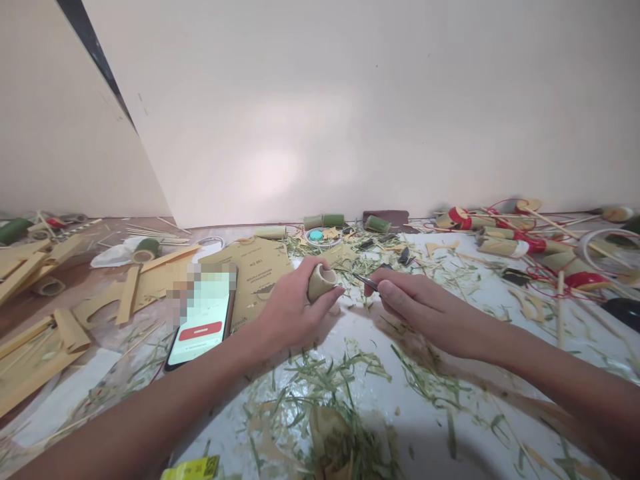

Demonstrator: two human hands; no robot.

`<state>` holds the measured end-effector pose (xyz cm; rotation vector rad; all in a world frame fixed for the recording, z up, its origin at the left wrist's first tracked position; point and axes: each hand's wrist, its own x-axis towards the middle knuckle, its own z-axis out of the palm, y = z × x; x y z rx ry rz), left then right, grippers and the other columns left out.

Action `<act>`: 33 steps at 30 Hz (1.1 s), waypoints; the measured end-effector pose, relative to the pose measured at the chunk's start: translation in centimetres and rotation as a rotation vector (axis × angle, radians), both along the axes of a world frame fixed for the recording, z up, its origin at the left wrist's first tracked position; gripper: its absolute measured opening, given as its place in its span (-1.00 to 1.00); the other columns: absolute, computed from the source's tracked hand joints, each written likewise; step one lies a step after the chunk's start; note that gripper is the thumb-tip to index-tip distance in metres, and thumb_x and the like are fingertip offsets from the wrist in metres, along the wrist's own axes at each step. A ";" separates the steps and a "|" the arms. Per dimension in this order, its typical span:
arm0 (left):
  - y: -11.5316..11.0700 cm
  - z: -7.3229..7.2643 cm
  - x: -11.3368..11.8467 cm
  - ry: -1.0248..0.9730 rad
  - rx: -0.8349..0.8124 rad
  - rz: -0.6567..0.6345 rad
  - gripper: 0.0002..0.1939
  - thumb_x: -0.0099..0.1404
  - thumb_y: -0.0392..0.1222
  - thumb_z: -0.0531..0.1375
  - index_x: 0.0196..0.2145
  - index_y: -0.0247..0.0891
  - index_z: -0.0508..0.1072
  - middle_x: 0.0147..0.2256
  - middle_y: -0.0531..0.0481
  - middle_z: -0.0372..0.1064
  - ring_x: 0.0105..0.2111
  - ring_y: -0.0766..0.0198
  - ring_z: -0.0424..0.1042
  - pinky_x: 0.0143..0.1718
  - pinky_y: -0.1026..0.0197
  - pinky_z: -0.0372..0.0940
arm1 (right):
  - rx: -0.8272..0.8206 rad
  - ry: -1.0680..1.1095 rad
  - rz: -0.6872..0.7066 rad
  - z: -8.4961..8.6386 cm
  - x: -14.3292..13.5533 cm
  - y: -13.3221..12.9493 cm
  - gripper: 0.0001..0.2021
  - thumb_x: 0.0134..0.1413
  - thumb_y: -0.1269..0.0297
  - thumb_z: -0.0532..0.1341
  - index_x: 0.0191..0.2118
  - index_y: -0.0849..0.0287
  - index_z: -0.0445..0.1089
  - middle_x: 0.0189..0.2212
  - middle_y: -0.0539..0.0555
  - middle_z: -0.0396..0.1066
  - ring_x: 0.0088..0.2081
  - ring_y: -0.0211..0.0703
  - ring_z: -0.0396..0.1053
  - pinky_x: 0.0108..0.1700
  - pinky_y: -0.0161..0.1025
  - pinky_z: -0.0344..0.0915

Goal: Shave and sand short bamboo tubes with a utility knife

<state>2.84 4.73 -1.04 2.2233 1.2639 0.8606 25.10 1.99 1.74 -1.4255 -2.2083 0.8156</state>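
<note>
My left hand (295, 303) is wrapped round a short, hollow bamboo tube (321, 283), whose open end faces up and toward me. To its right, my right hand (407, 300) grips a thin metal tool (367, 281) with its tip pointing left at the tube, a small gap between them. The tool's handle is hidden in my fingers, so its kind is not clear. Green and pale bamboo shavings (345, 373) lie on the white sheet (360, 343) below both hands.
A lit phone (200, 320) lies left of my left hand, beside brown sandpaper (265, 267). Folded tan card pieces (30, 360) fill the far left. Bamboo pieces with red string (535, 247) crowd the right. A pale wall (350, 107) stands behind.
</note>
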 end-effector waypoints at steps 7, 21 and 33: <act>-0.1 0.0 -0.2 0.006 -0.026 -0.061 -0.73 0.30 0.00 0.11 -0.14 -0.18 0.20 -0.36 0.06 0.34 -0.40 0.26 0.30 -0.35 0.19 0.21 | 0.000 -0.050 0.044 0.3 0.0 0.0 -0.57 0.34 -0.07 -0.17 -0.40 0.12 0.16 -0.51 -0.05 0.19 -0.46 -0.21 0.20 -0.40 -0.24 0.12; -0.1 -0.4 -0.3 -0.013 -0.099 -0.047 -0.56 0.19 0.12 0.22 -0.14 -0.18 0.17 -0.32 0.03 0.35 -0.40 0.25 0.33 -0.39 0.18 0.24 | 0.064 -0.159 0.178 0.4 0.6 0.0 -0.64 0.35 0.06 -0.10 -0.43 0.12 0.13 -0.60 -0.08 0.18 -0.56 -0.27 0.14 -0.47 -0.30 0.02; 0.1 0.4 -0.4 0.182 0.019 -0.181 -0.68 0.24 0.04 0.16 -0.11 -0.16 0.41 -0.21 -0.05 0.50 -0.24 0.12 0.45 -0.23 0.08 0.28 | 0.250 -0.286 0.196 0.3 1.6 0.2 -0.62 0.33 0.03 -0.08 -0.35 0.13 0.32 -0.60 -0.02 0.29 -0.56 -0.23 0.20 -0.47 -0.27 -0.03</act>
